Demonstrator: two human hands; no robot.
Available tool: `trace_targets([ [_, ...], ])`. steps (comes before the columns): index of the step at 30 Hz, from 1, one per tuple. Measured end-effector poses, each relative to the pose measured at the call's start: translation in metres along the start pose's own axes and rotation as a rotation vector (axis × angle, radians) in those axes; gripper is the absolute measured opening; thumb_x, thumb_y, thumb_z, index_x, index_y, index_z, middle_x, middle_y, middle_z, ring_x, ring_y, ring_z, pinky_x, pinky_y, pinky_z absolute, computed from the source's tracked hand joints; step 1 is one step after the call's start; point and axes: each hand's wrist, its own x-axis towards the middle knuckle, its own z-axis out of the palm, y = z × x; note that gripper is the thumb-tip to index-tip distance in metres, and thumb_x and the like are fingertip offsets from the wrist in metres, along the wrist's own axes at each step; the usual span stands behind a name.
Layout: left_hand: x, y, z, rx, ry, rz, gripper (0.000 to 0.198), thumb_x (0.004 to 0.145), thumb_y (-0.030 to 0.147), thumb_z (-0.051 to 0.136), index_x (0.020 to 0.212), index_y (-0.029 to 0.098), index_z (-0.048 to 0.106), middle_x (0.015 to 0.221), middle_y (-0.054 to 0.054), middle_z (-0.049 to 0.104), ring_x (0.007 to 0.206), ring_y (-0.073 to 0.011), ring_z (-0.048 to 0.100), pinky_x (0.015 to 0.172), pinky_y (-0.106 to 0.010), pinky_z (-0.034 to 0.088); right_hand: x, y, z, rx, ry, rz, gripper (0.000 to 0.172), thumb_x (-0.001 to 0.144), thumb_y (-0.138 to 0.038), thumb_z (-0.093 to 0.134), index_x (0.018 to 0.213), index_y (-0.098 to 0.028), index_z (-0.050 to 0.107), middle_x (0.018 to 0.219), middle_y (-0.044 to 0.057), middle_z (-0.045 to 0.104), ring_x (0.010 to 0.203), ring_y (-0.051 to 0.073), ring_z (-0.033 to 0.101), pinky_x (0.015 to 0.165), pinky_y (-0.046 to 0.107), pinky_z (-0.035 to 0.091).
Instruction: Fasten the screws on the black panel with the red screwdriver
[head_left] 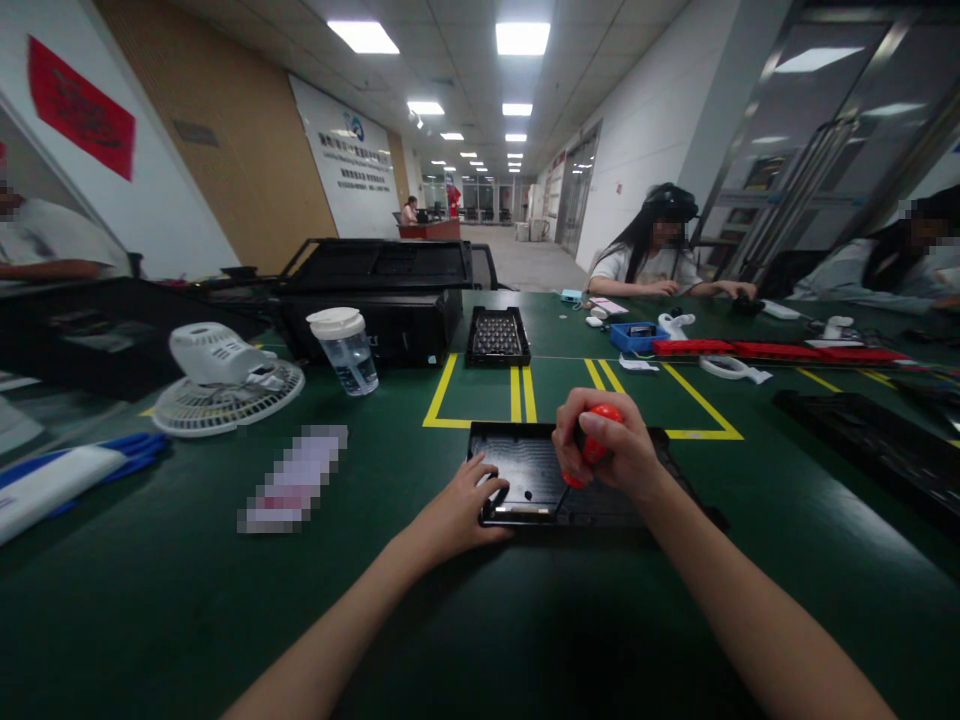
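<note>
A flat black plastic panel (pixel 525 465) lies on the green table right in front of me. My left hand (pixel 459 510) rests on its near left corner, fingers curled over the edge and pressing it down. My right hand (pixel 609 447) is closed in a fist round the red handle of a screwdriver (pixel 595 445), held upright over the panel's right half. The tool's tip is hidden under the hand.
A black tray (pixel 498 337) of small parts sits beyond yellow floor-tape lines (pixel 520 393). A clear lidded cup (pixel 346 350), a white fan (pixel 222 380) lying flat and a large black case (pixel 375 290) stand to the left. Other people sit at the far right behind red and blue trays (pixel 750 350).
</note>
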Motion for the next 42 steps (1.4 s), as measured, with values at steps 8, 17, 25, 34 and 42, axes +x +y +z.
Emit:
trace_targets([
  [8,-0.001,-0.002,0.002,0.029,-0.008,0.007,0.059,0.068,0.047,0.065,0.120,0.023,0.049,0.132,-0.011,0.040,0.132,-0.0321,0.019,0.105,-0.050,0.024,-0.001,0.000,0.001,0.006,-0.021,-0.014,0.018,0.078,-0.026,0.049,0.070,-0.013,0.056,0.045,-0.002,0.051,0.031,0.008,0.042,0.033,0.019,0.033],
  [17,0.000,-0.001,0.001,0.056,-0.008,0.026,0.058,0.067,0.048,0.065,0.118,0.024,0.051,0.129,-0.009,0.044,0.131,-0.0323,0.022,0.104,-0.050,0.025,0.000,0.001,0.001,0.003,-0.015,-0.005,0.017,0.078,-0.026,0.049,0.070,-0.013,0.056,0.045,-0.002,0.051,0.031,0.008,0.043,0.032,0.019,0.033],
  [25,-0.001,0.004,-0.004,0.069,-0.023,0.030,0.053,0.072,0.051,0.059,0.117,0.024,0.052,0.126,-0.009,0.047,0.127,-0.0295,0.029,0.103,-0.049,0.027,0.001,0.000,0.001,-0.023,0.041,0.019,0.016,0.078,-0.026,0.050,0.069,-0.013,0.055,0.044,-0.003,0.051,0.030,0.008,0.042,0.032,0.019,0.033],
  [34,0.001,0.009,-0.008,0.131,-0.006,0.052,0.052,0.072,0.053,0.058,0.114,0.023,0.054,0.115,-0.007,0.054,0.112,-0.0253,0.044,0.105,-0.051,0.019,0.002,0.000,0.002,-0.027,0.040,0.003,0.017,0.079,-0.026,0.050,0.069,-0.013,0.055,0.044,-0.002,0.051,0.030,0.008,0.042,0.031,0.019,0.032],
  [42,0.000,0.012,-0.019,0.114,-0.041,0.072,0.038,0.075,0.048,0.058,0.105,0.026,0.059,0.099,-0.003,0.060,0.099,-0.0211,0.052,0.104,-0.050,0.018,0.001,-0.001,0.006,-0.007,0.025,-0.018,0.021,0.079,-0.031,0.051,0.071,-0.012,0.056,0.047,-0.001,0.051,0.032,0.008,0.042,0.031,0.019,0.031],
])
